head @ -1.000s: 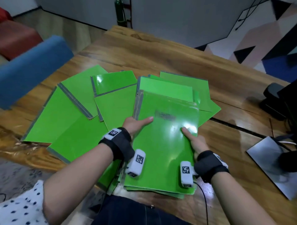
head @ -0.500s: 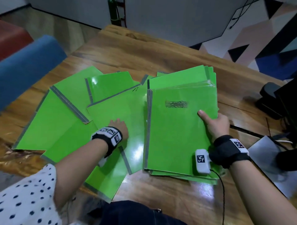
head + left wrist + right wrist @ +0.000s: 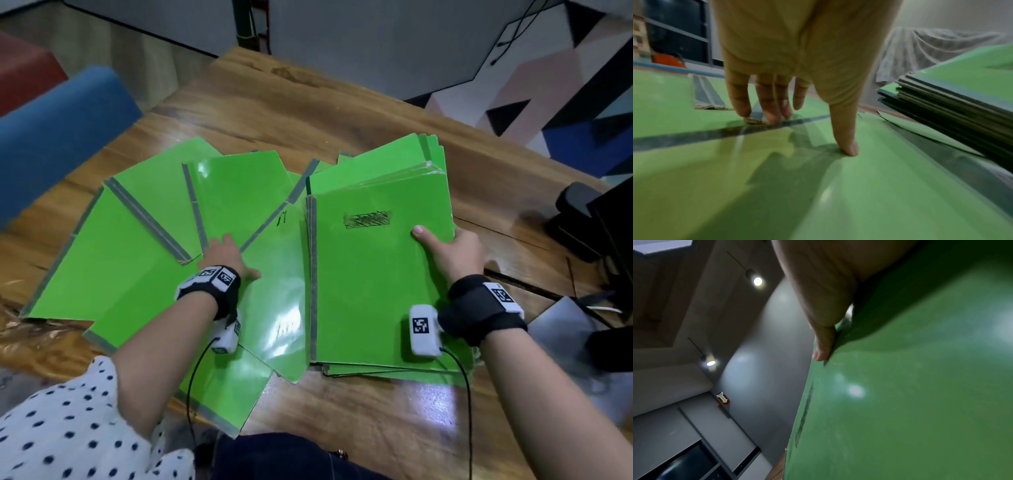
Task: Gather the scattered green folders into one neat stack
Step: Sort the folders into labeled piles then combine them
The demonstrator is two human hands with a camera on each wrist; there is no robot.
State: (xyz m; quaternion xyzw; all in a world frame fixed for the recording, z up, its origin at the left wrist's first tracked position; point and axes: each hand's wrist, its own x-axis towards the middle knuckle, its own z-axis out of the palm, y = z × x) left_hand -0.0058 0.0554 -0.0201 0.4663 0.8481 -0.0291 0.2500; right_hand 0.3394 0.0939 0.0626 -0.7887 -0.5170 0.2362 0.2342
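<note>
A stack of green folders (image 3: 373, 274) lies on the right of the wooden table (image 3: 342, 113), its edges uneven. My right hand (image 3: 448, 250) grips the stack's right edge, thumb on the top cover, fingers hidden underneath; the right wrist view shows the thumb (image 3: 824, 345) on the green cover (image 3: 910, 394). Several loose green folders (image 3: 113, 257) with grey spines fan out to the left. My left hand (image 3: 226, 255) lies flat on them with straight fingers. In the left wrist view its fingertips (image 3: 768, 116) press a grey spine, and the stack (image 3: 953, 104) sits to the right.
A blue chair back (image 3: 58, 137) stands beyond the table's left edge. A black object (image 3: 582, 219) and a grey flat device (image 3: 561, 339) with cables sit at the right. Bare wood (image 3: 376, 411) shows in front of the stack.
The stack has moved to the right with my right hand. My left hand has let go of it and moved left onto the fanned folders.
</note>
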